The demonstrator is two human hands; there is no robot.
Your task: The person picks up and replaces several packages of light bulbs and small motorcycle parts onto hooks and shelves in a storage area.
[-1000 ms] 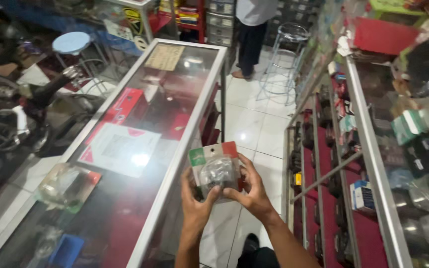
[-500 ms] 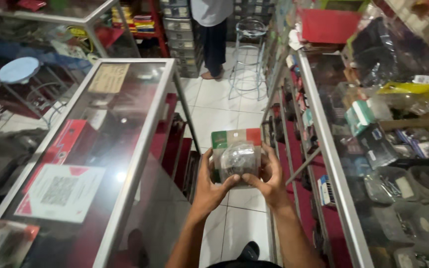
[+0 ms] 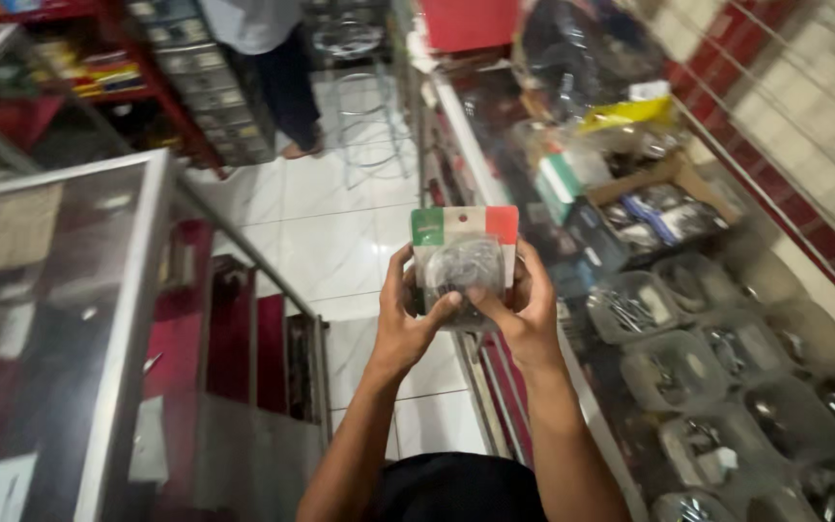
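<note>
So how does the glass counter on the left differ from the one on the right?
The left glass counter has a nearly bare top, with only flat sheets lying on it; the right glass counter is crowded with clear tubs and a cardboard box. The left one stands away from both hands; the right one runs beside the right hand. Both are metal-framed.

Both forearms are seen bare to the elbow; no sleeves, watch or rings are observed. Left hand (image 3: 408, 324) and right hand (image 3: 524, 314) are ungloved. A dark garment (image 3: 456, 488) is worn below.
</note>
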